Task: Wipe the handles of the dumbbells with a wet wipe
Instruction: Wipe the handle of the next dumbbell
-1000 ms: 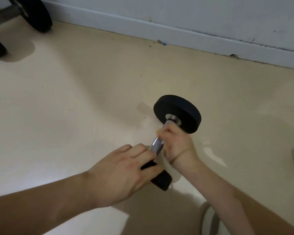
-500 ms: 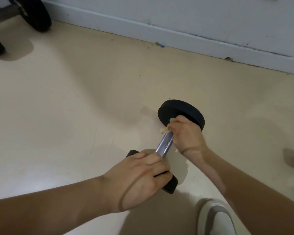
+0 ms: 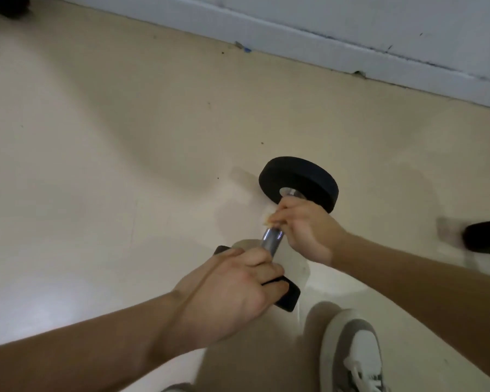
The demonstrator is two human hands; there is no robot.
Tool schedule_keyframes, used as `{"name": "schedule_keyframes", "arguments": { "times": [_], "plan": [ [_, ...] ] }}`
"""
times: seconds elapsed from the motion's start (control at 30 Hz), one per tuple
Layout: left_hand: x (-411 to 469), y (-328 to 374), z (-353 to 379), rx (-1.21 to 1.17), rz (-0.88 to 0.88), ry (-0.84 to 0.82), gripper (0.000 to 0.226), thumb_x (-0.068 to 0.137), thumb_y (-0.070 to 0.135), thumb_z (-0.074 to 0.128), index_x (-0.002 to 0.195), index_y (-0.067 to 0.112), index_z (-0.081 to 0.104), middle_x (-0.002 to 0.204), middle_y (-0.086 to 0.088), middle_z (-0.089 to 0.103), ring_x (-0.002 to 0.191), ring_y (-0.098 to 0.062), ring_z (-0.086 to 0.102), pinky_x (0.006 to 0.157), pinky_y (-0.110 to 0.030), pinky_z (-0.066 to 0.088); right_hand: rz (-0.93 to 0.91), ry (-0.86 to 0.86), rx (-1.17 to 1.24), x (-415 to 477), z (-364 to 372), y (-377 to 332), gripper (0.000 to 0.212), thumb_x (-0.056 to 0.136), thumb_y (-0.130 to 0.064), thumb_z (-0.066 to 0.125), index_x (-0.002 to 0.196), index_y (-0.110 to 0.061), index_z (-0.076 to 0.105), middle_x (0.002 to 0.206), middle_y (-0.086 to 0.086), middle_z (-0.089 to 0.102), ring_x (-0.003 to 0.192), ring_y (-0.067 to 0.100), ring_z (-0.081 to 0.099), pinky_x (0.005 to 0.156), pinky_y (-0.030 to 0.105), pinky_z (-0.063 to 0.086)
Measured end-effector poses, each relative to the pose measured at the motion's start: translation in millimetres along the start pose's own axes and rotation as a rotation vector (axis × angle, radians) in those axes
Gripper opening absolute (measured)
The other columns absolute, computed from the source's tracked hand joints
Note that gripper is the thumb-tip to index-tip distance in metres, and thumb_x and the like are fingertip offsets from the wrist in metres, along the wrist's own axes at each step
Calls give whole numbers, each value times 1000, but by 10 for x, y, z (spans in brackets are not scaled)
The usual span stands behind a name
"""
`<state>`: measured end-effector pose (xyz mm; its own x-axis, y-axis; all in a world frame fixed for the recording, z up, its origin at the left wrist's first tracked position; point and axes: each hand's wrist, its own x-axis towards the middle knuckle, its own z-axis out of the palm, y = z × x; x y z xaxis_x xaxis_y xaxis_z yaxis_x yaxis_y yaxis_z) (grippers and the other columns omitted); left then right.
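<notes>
Dumbbell, black round ends, L hand gripping near end, R hand clenching wipe round chrome handle

Left hand grips the dumbbell's near weight; right hand holds a wipe round its handle.

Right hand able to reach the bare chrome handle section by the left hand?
Probably yes: the right hand, gripping the pale wet wipe on the shiny chrome handle, adjoins the bare stretch; nothing lies between it and the left hand.
</notes>
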<state>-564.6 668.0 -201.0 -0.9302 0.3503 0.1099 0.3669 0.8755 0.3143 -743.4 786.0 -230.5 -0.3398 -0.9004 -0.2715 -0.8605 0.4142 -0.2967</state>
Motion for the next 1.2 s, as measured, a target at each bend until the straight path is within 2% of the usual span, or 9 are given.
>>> {"name": "schedule_keyframes", "arguments": {
  "times": [0.13, 0.27, 0.4, 0.5, 0.63, 0.8, 0.97, 1.1, 1.2],
  "plan": [
    [-25, 214, 62, -47, -38, 30, 32, 87, 15, 41, 105, 22, 67, 116, 1, 63, 99, -20, 57, 75, -32, 51, -75, -62, 137, -201, -61, 160, 9, 79, -9, 65, 83, -3, 60, 87, 12, 50, 82, 22, 48, 78, 31, 37],
    [-65, 147, 85, 44, -137, -53, 54, 78, 19, 66, 129, 29, 50, 127, -2, 56, 100, -21, 56, 68, -27, 55, -87, -81, -80, -62, -151, 310, 23, 65, 6, 63, 80, -9, 71, 79, 8, 60, 76, 27, 60, 69, 23, 38],
    [-129, 244, 116, 174, -276, -106, 81, 67, 35, 82, 137, 24, 43, 122, -6, 63, 102, -24, 65, 62, -28, 59, -129, 137, 65, -341, 179, 66, 17, 58, 5, 67, 68, -9, 69, 70, 7, 57, 67, 27, 60, 58, 31, 51],
    [40, 347, 134, 179, -260, -125, 72, 70, 25, 81, 132, 29, 46, 110, 1, 64, 93, -23, 63, 67, -31, 57, -255, 57, 49, -522, 184, 61, 24, 57, 3, 73, 73, -14, 72, 70, 3, 57, 66, 25, 59, 55, 36, 53],
    [250, 676, 177, 75, -344, -84, 54, 77, 29, 76, 124, 38, 50, 113, 11, 61, 96, -19, 58, 68, -32, 56, -89, 364, 69, -435, 148, 543, 27, 42, 5, 76, 61, -12, 67, 64, 4, 59, 62, 27, 60, 50, 29, 52],
    [416, 1089, 361, 46, -404, 39, 47, 67, 34, 82, 110, 39, 63, 115, 19, 62, 102, -12, 58, 80, -22, 52, -268, 291, 208, -1031, 372, 479, 43, 57, 11, 71, 94, -11, 75, 84, 2, 67, 77, 22, 63, 69, 27, 55],
    [520, 1319, 540, -6, -430, 158, 34, 77, 35, 72, 110, 35, 65, 121, 14, 61, 114, -14, 53, 84, -32, 53, -3, 562, 305, -992, 459, 596, 31, 67, 13, 66, 92, -3, 73, 83, 8, 63, 78, 27, 61, 66, 37, 57],
    [579, 1403, 637, -228, -822, 227, 59, 75, 66, 49, 131, 47, 45, 148, 7, 37, 138, -18, 26, 109, -38, 34, -166, 349, 271, -1242, 515, 517, 29, 69, 4, 66, 95, -6, 71, 85, 6, 62, 76, 24, 60, 65, 37, 55],
    [596, 1422, 706, -410, -1089, 257, 89, 62, 79, 42, 142, 42, 27, 155, 8, 19, 143, -7, 11, 113, -27, 23, -80, 562, 205, -1008, 364, 784, 23, 69, 5, 57, 85, -5, 72, 84, 9, 63, 79, 24, 60, 70, 33, 54]
  ]
}}
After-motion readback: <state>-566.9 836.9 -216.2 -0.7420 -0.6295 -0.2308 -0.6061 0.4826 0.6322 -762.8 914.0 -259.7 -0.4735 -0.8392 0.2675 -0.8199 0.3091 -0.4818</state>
